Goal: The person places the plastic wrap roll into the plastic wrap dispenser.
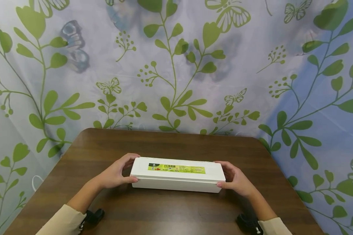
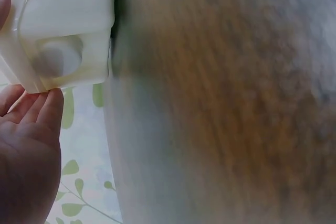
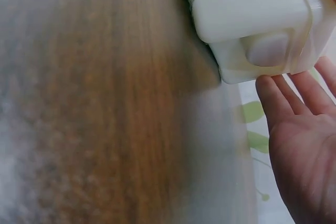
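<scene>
A long white cling film box (image 1: 176,183) lies crosswise on the brown table, a yellow-green label (image 1: 179,168) on its lid. At its left end my left hand (image 1: 113,173) holds it, thumb on the front face and fingers at the back edge. My right hand (image 1: 238,180) grips the opposite end the same way. Up close in the left wrist view, the end of the box (image 2: 65,6) has a recess with a round grey-white disc (image 2: 59,57). A similar disc (image 3: 268,49) shows at the other end in the right wrist view.
The wooden table (image 1: 170,212) has rounded far corners. Behind it hangs a curtain (image 1: 182,81) printed with green leaves and butterflies. Black wrist straps (image 1: 94,217) sit by the cream sleeves (image 1: 63,222). A thin white loop (image 1: 36,181) shows at the table's left edge.
</scene>
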Available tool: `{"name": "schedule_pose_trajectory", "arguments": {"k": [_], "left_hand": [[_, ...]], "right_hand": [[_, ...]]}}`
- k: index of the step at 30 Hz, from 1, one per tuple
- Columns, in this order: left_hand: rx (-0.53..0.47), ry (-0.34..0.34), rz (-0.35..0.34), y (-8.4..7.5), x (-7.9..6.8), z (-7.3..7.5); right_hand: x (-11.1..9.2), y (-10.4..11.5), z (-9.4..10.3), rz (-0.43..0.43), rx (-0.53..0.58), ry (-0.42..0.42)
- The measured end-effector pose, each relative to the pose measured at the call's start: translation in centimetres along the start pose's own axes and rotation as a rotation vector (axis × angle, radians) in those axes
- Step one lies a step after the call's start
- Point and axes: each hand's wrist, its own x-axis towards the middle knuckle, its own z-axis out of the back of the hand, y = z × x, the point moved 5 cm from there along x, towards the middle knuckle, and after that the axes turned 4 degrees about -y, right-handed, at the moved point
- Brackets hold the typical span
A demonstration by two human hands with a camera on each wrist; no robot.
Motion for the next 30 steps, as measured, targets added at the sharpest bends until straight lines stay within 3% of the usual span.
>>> {"name": "schedule_pose_trajectory", "arguments": {"k": [9,30], "left_hand": [[-0.047,-0.012,0.018,0.62,-0.27,-0.01],[-0.011,0.000,0.037,0.22,0.01,0.02]], "right_hand": [[0.04,-0.38,0.02,-0.033,0.054,0.009],[-0.19,-0.66,0.15,-0.044,0.067,-0.007]]}}
